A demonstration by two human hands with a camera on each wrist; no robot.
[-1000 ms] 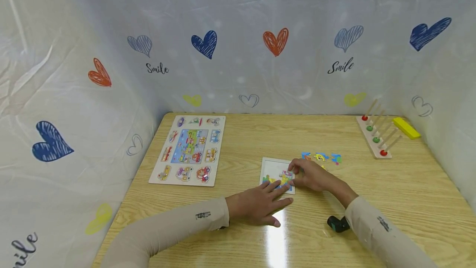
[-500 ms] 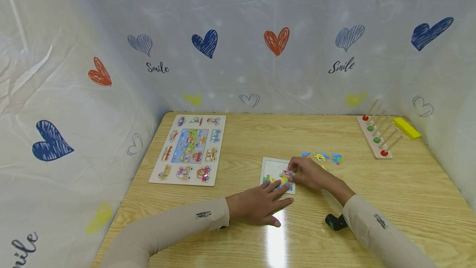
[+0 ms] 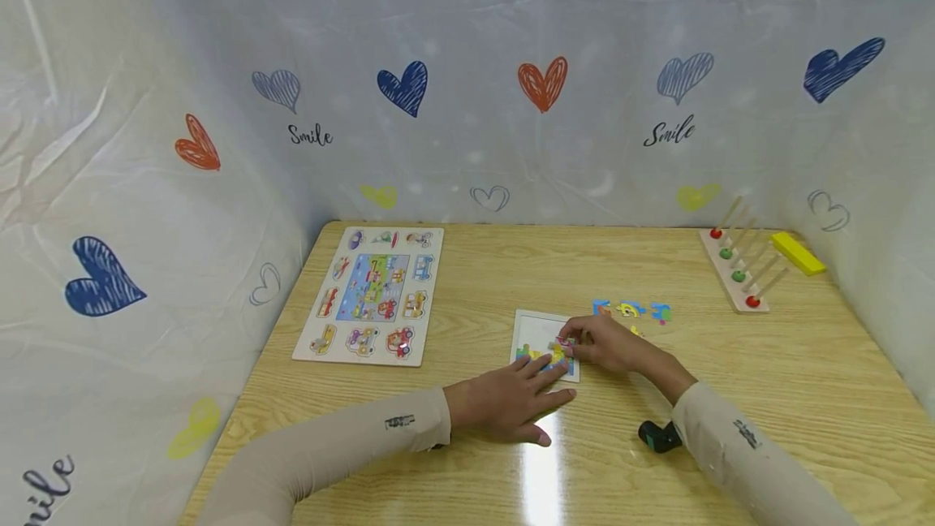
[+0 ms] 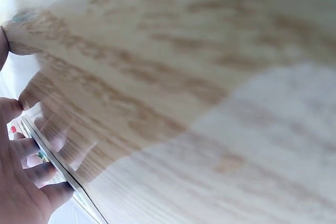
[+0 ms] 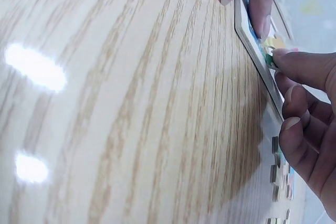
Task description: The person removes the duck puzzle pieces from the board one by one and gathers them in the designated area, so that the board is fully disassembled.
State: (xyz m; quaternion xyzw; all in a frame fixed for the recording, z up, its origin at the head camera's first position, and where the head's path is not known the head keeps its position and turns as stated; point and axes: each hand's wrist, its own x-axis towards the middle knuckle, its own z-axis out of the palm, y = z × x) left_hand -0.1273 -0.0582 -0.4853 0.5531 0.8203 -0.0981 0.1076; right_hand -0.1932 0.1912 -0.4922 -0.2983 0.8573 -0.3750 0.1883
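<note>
A small square puzzle tray (image 3: pixel 539 325) lies on the table, its near part filled with colourful jigsaw pieces. My left hand (image 3: pixel 504 404) is spread flat, fingertips resting on the tray's near edge and the pieces there. At the tray's right side my right hand (image 3: pixel 605 345) pinches a puzzle piece (image 3: pixel 564 342) with pink on it, between thumb and index finger. In the right wrist view the thumb (image 5: pixel 299 66) comes down close over the tray edge (image 5: pixel 252 45), and the fingers partly hide the piece. The left wrist view shows the left fingers (image 4: pixel 44 174) over the tray's rim.
Several loose jigsaw pieces (image 3: pixel 661 312) lie just beyond the right hand. A large vehicle peg puzzle board (image 3: pixel 431 331) is at the left. A peg rack (image 3: pixel 719 262) with beads and a yellow block (image 3: pixel 799 252) stand at the back right.
My right fingertips have shifted slightly left and down over the tray with the puzzle piece. The left hand has stayed in place.
</note>
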